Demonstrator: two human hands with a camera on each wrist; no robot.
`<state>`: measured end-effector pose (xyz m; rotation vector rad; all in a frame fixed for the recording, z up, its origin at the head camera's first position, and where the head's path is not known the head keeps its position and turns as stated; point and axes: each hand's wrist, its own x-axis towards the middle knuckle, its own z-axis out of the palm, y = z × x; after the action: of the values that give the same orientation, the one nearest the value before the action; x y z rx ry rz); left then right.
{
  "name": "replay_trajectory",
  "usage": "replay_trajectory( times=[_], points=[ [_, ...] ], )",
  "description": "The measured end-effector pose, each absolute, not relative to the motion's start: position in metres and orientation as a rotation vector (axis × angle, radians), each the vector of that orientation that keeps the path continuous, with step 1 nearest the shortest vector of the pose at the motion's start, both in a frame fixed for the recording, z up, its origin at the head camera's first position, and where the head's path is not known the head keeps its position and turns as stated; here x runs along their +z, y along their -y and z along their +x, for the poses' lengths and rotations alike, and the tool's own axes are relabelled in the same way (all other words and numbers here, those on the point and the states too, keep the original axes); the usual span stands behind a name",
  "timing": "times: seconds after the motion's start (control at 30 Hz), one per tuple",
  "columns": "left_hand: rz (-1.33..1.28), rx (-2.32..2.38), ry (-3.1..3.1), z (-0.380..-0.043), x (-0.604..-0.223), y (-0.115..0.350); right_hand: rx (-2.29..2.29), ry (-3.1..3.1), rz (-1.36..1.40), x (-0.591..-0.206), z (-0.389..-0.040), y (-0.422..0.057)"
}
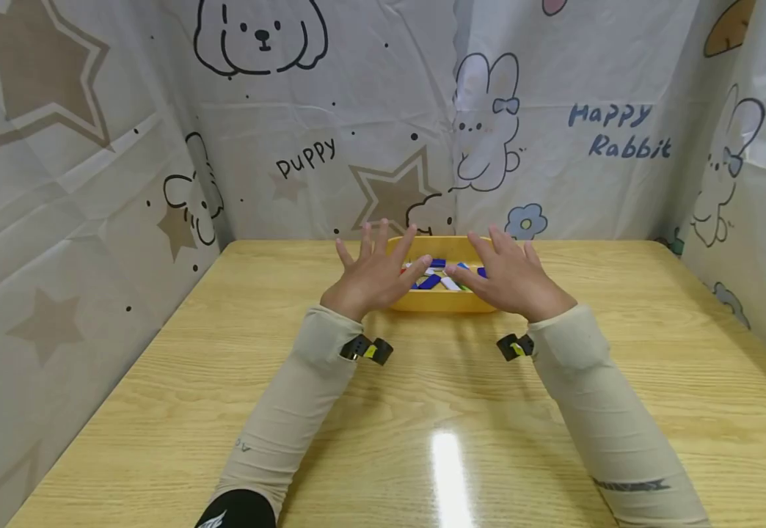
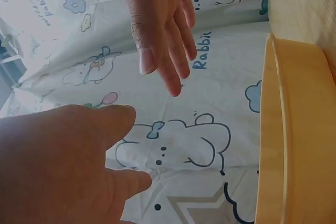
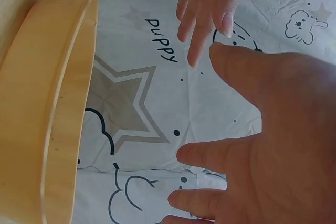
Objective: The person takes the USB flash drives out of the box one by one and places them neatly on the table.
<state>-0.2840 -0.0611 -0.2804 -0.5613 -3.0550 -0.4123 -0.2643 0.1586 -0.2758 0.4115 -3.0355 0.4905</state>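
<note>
A yellow bin [image 1: 442,301] stands at the far side of the table, with several small flat pieces in blue, white and other colours inside. My left hand [image 1: 373,277] is held over the bin's left end, fingers spread and holding nothing. Over the right end, my right hand [image 1: 513,280] is spread the same way, palm down and without anything in it. In the left wrist view the bin's wall [image 2: 307,129] shows beside the hand. The right wrist view has the bin's wall [image 3: 31,114] at left, apart from the spread fingers [image 3: 210,153].
The wooden table [image 1: 224,411] reaches back to a printed curtain [image 1: 370,103] with puppy and rabbit drawings. More of this cloth hangs along the left and right sides. Each wrist wears a black band [image 1: 366,350] with a small yellow mark.
</note>
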Motion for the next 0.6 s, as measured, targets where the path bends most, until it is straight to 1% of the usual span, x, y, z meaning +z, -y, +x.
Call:
replay_trajectory(
  times=[0.17,0.3,0.47,0.6],
  points=[
    [-0.582,-0.442,3.06,-0.289,-0.283,0.061,0.518,3.049,0.41,-0.279,-0.268,-0.162],
    [-0.638,-0.592,3.033,-0.301,-0.291,0.064,0.552,3.061,0.424,-0.283,-0.274,-0.168],
    [-0.71,-0.969,2.938,-0.324,-0.314,0.071,0.641,3.098,0.48,-0.294,-0.287,-0.173],
    [-0.685,-1.192,2.844,-0.343,-0.337,0.076,0.688,3.1,0.519,-0.307,-0.299,-0.178]
  ],
)
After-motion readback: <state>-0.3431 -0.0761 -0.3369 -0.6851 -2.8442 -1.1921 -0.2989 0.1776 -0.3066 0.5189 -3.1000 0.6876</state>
